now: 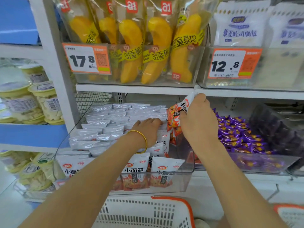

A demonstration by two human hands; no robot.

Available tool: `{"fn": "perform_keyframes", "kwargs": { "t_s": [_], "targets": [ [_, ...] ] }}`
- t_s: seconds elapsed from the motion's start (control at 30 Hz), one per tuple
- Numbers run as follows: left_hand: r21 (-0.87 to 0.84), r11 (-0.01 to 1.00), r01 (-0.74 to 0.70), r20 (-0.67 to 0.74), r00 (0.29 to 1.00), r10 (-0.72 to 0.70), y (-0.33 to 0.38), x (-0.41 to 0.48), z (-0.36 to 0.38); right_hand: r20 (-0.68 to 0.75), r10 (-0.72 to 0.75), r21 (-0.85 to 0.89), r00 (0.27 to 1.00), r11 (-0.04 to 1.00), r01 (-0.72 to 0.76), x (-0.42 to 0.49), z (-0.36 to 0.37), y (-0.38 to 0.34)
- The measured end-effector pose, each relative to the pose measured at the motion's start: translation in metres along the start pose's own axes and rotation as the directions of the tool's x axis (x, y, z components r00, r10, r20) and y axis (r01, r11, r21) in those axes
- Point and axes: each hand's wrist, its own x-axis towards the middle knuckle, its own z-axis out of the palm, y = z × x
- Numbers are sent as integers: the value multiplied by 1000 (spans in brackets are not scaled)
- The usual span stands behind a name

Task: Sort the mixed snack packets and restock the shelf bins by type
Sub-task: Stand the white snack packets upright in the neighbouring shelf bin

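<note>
The left hand (148, 129) reaches into a clear bin (182, 183) on the lower shelf (148, 89). The bin is packed with rows of white packets (115, 117) that have red and black writing. The left fingers (154, 121) lie flat and close together on top of the packets, and their tips are tucked out of sight. A gold bangle (139, 140) sits on that wrist. The right hand (197, 119) holds up a white and orange snack packet (174, 119) over the right side of the bin. Its fingers (199, 98) curl round the packet's top and pinch it. Next to the bin on the right is a bin of purple candies (238, 134). Up above stand banana bread packs (131, 46) and white bread bags (240, 25). Down below is a white basket (143, 213) with an orange rim.
</note>
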Motion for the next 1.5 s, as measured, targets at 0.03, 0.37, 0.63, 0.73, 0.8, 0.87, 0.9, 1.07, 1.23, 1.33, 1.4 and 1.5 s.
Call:
{"fn": "perform_keyframes", "kwargs": {
  "t_s": [0.03, 0.37, 0.63, 0.73, 0.8, 0.87, 0.9, 1.07, 1.23, 1.33, 1.4, 1.5],
  "targets": [
    [-5, 1000, 6, -4, 1000, -6, 0, -1, 0, 7, 18, -1, 1000, 1000, -18, 0, 0, -2],
    [40, 997, 59, -10, 998, -59, 5, -7, -8, 94, 90, -8, 992, 996, -90, -7, -19, -18],
    [13, 998, 67, 15, 998, -67, 9, -10, -13, 132, 49, -247, 990, 969, -15, 14, 29, -25],
    [-11, 999, 46, 18, 999, -45, 7, -7, -11, 261, 34, -290, 965, 956, 45, 21, 30, -25],
    [-19, 999, 26, 24, 999, -26, 6, -5, -9, 338, 7, -323, 941, 940, 109, 19, 32, -21],
    [10, 1000, 17, 37, 999, -17, 4, -3, -7, 351, -9, -314, 936, 941, 126, 17, 37, -16],
    [25, 1000, 13, 39, 999, -14, 4, -1, -6, 345, -11, -290, 939, 950, 118, 18, 39, -13],
    [24, 1000, 8, 32, 999, -8, 1, 1, -3, 417, -117, -212, 901, 952, 222, 26, 43, -4],
    [22, 1000, 1, 32, 999, -2, 0, 3, -2, 583, -238, -168, 777, 900, 402, 36, 36, 8],
    [16, 1000, 3, 39, 999, -3, 0, 6, -1, 520, -342, -72, 783, 896, 439, 38, 34, 17],
    [12, 1000, 5, 34, 999, -5, 0, 7, 0, 556, -381, -95, 739, 854, 512, 38, 41, 25],
    [-5, 1000, 9, 24, 1000, -9, -1, 9, 2, 577, -404, -19, 710, 862, 506, 39, 51, 32]
  ]
}}
